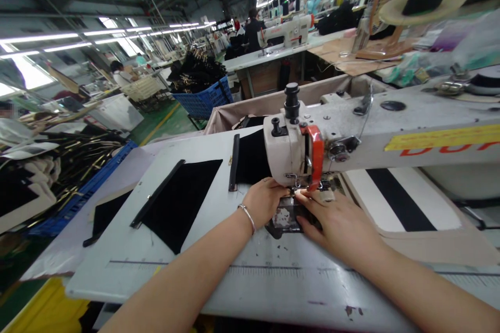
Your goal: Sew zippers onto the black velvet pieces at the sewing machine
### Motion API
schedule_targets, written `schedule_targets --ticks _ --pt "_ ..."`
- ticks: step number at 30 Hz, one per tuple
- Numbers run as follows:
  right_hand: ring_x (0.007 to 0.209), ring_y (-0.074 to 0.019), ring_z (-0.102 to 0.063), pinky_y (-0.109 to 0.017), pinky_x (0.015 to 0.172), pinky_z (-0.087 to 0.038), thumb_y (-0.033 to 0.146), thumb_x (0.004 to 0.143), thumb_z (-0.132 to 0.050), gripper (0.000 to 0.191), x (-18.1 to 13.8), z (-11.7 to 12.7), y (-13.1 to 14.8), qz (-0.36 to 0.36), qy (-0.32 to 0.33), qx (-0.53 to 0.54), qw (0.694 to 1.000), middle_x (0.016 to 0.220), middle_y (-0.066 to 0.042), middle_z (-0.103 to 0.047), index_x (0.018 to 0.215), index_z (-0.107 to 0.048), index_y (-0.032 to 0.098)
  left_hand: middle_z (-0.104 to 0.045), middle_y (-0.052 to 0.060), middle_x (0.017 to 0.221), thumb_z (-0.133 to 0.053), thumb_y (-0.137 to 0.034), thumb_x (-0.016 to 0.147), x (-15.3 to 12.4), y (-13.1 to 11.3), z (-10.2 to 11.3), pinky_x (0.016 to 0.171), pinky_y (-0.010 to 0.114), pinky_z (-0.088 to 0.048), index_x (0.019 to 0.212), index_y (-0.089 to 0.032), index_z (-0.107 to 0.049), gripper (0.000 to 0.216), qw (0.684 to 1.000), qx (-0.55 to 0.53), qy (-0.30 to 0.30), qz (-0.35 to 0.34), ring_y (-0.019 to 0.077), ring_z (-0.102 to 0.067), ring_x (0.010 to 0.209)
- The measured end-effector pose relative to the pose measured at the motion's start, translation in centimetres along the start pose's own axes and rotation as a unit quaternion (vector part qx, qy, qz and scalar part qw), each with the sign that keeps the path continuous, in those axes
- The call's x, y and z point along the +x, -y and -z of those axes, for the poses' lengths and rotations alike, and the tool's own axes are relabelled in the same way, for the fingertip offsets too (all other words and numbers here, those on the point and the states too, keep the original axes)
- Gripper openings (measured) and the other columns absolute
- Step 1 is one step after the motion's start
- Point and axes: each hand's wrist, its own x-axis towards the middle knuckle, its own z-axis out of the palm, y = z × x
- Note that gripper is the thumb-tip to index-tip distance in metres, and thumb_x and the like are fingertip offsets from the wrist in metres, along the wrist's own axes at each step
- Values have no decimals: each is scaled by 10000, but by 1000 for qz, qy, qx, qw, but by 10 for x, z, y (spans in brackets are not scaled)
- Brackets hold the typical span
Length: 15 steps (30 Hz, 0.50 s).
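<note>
A pale bench runs under both forearms, its printed ruler on the near side of the hands. Yellow cloth lies low, well to the left of them.

The left hand, with a bracelet at its wrist, has its fingers bent together and their tips close to the presser foot of the sewing machine. The right hand comes in from the other side, flatter, its forefinger reaching the same spot and its thumb spread apart below. Their fingertips nearly meet; I cannot tell whether either has hold of material there.

Just beyond the left hand, a black piece with a dark strip along one edge passes behind the machine head. A second black panel lies flat to the left of that hand, and a dark offcut-shaped piece farther left. Beside the right hand, on its outer side, is a white panel with a black stripe.

Farther left sits a blue crate of dark pieces; beyond the hands, another blue basket, a second machine and a person in dark clothing.
</note>
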Motion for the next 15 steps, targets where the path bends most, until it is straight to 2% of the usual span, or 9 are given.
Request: schedule_targets --ticks 9,15 --pt "1099 -266 -548 -450 934 -451 317 860 -531 434 -2 -4 1 6 4 17 1000 1122 -114 -637 1265 -555 161 -699 48 1041 -539 -108 893 1 -1 2 938 309 -502 976 -188 -708 204 1000 7 0 -4 181 -621 1013" --pt "1068 -257 -563 -456 928 -463 286 862 -536 387 -3 -5 1 16 -19 9 1000 1112 -103 -638 1226 -576 161 -699 49 1044 -559 -105 873 -1 0 -1 917 330 -521 965 -188 -709 195 1000 4 17 -1 187 -630 1001"
